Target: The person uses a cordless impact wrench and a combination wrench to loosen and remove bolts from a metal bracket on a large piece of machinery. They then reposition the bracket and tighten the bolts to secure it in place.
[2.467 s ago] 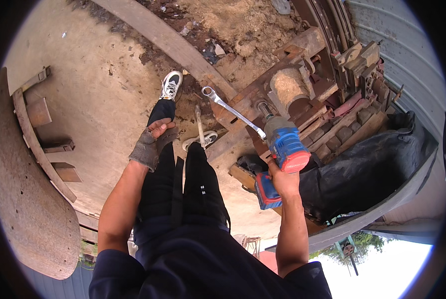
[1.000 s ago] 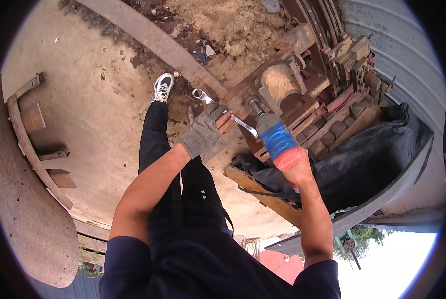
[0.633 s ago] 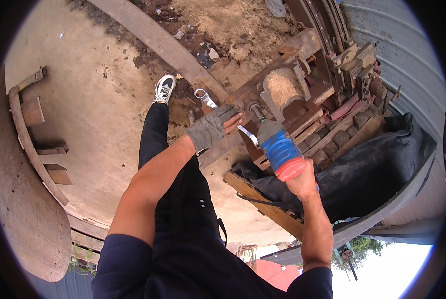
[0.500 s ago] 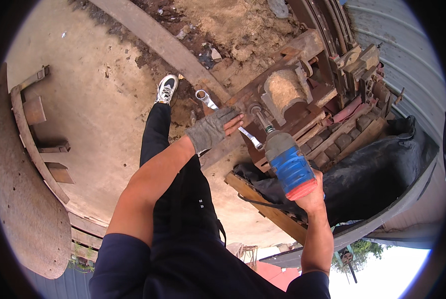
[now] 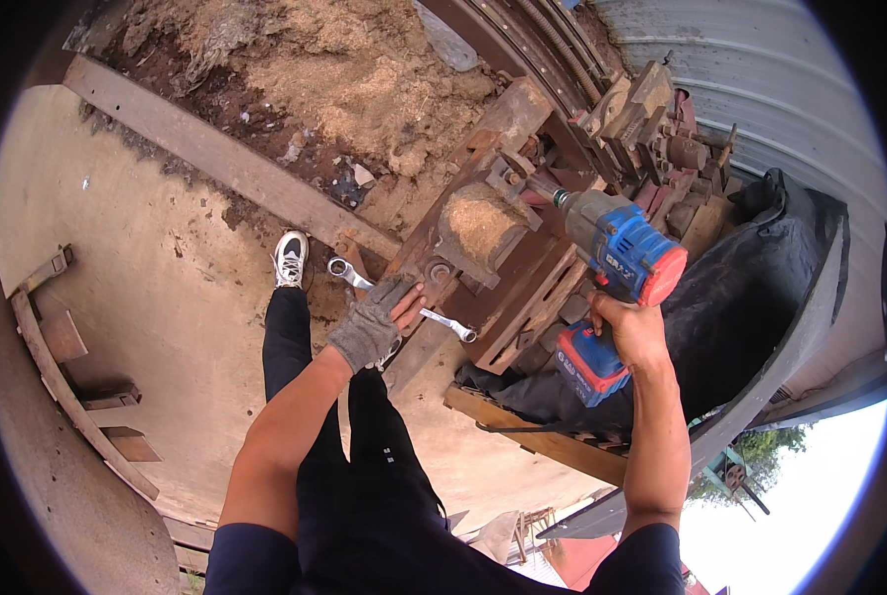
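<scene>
My left hand (image 5: 372, 325), in a grey fingerless work glove, lies over the middle of a double-ended ring wrench (image 5: 449, 323) at the edge of a rusty machine frame (image 5: 416, 260). One ring shows on each side of the hand; its grip underneath is partly hidden. A round bolt head (image 5: 439, 271) sits just beyond the fingertips. My right hand (image 5: 630, 332) is wrapped round the handle of a blue and red cordless impact wrench (image 5: 617, 243). The tool's socket end points at a second bolt (image 5: 513, 177) beyond the half-round housing (image 5: 483, 226); whether they touch I cannot tell.
Sawdust (image 5: 364, 89) lies behind a long steel beam (image 5: 225, 164). At right are stacked metal and wooden blocks (image 5: 652, 129), a black sheet (image 5: 751, 297) and a corrugated wall (image 5: 721, 69). A curved rusty frame (image 5: 66, 382) stands at left.
The impact wrench has left the bolt beside my left hand and swung right and away, past the housing. My left hand stays on the ring wrench. The whole view has shifted.
</scene>
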### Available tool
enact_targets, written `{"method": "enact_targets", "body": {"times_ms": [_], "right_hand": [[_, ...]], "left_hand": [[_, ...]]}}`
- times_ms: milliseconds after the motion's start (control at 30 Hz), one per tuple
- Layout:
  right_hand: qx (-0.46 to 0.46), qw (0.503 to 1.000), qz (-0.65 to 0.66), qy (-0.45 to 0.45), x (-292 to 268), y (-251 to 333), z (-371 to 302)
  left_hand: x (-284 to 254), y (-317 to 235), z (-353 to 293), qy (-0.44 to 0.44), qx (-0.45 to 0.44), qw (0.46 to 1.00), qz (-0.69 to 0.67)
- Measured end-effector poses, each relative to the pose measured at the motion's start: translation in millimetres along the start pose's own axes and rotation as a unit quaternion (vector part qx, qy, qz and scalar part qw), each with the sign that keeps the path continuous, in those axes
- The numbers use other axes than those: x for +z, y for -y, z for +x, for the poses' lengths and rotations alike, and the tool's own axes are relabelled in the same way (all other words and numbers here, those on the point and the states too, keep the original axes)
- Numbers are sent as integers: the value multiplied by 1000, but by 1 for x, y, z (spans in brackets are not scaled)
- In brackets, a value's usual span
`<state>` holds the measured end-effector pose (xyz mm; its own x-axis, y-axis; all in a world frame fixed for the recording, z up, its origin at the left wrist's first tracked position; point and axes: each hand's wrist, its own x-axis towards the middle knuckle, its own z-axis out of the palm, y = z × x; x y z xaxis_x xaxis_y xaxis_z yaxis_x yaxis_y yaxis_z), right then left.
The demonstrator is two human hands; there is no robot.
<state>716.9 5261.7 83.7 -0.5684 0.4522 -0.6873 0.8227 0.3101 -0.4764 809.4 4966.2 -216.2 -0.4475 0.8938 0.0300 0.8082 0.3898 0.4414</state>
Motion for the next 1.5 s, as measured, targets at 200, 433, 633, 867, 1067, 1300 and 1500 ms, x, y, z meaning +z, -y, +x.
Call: {"method": "enact_targets", "body": {"times_ms": [200, 433, 633, 867, 1067, 1300, 1500], "right_hand": [[15, 996, -93, -3, 0, -11, 33], [36, 975, -216, 26, -10, -10, 65], [-203, 894, -393, 75, -26, 7, 83], [-93, 920, -355, 140, -27, 36, 103], [-153, 910, -382, 41, -28, -19, 92], [-156, 893, -410, 98, -35, 8, 100], [-181, 875, -428, 137, -41, -10, 115]], "left_hand": [[-2, 0, 3, -9, -2, 999, -44], [-3, 2, 1, -13, -4, 995, -96], [1, 2, -1, -8, 20, 998, -63], [2, 3, 1, 13, 2, 995, -104], [4, 5, 1, 5, 21, 996, -83], [4, 3, -1, 6, 23, 995, -100], [3, 4, -2, -1, 2, 984, -176]]}}
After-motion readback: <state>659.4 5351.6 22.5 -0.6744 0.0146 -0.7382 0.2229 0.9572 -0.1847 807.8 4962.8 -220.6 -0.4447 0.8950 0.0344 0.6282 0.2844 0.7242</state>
